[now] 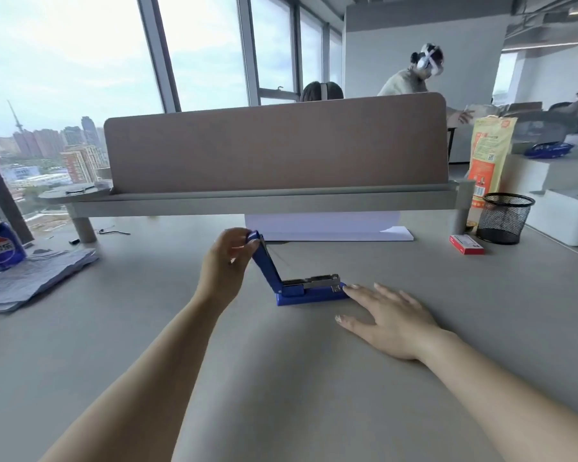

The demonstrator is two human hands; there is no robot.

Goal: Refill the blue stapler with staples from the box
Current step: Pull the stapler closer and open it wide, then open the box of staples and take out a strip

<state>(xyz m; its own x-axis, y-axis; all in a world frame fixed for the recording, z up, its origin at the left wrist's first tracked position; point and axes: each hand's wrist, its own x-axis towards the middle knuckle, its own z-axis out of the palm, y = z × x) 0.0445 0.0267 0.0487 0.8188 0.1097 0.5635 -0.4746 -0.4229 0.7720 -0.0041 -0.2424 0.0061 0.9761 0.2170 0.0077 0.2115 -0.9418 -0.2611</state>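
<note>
The blue stapler (309, 293) lies on the grey desk (281, 378) in the middle of the view, its base flat and its lid swung up and back to the left, so the metal staple channel shows. My left hand (226, 261) grips the raised tip of the lid. My right hand (386, 320) rests flat on the desk, fingers spread, with a fingertip touching the stapler's front end. The red staple box (466, 244) lies far to the right, beside the mesh cup.
A black mesh pen cup (504, 217) and an orange-yellow bag (489, 161) stand at the right. A white paper stack (327, 228) lies under the shelf with its brown divider (274, 145). A Pepsi can (0, 245) and grey cloth (34, 278) sit left. Other people are behind the divider.
</note>
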